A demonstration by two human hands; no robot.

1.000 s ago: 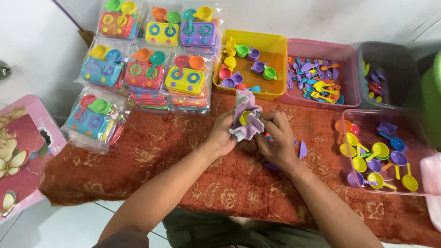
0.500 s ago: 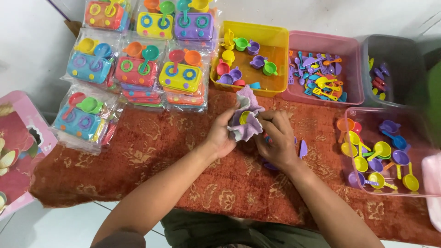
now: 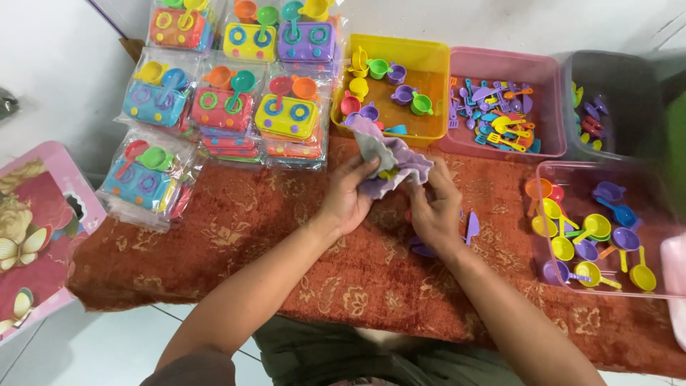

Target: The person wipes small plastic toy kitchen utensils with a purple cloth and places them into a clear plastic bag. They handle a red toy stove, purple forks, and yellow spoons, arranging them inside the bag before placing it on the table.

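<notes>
Both hands stay put, the left hand (image 3: 350, 196) and right hand (image 3: 432, 211) still grasping the bag (image 3: 389, 164), now spread wider toward 12 o'clock, near the yellow bin (image 3: 421, 53).

Both forearms are bare to the hands, a dark short sleeve (image 3: 189, 368) covers the left upper arm.

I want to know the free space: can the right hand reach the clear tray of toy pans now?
Probably yes: the clear tray is open-topped beside the right hand, nothing between, though both hands hold a plastic bag.
</notes>
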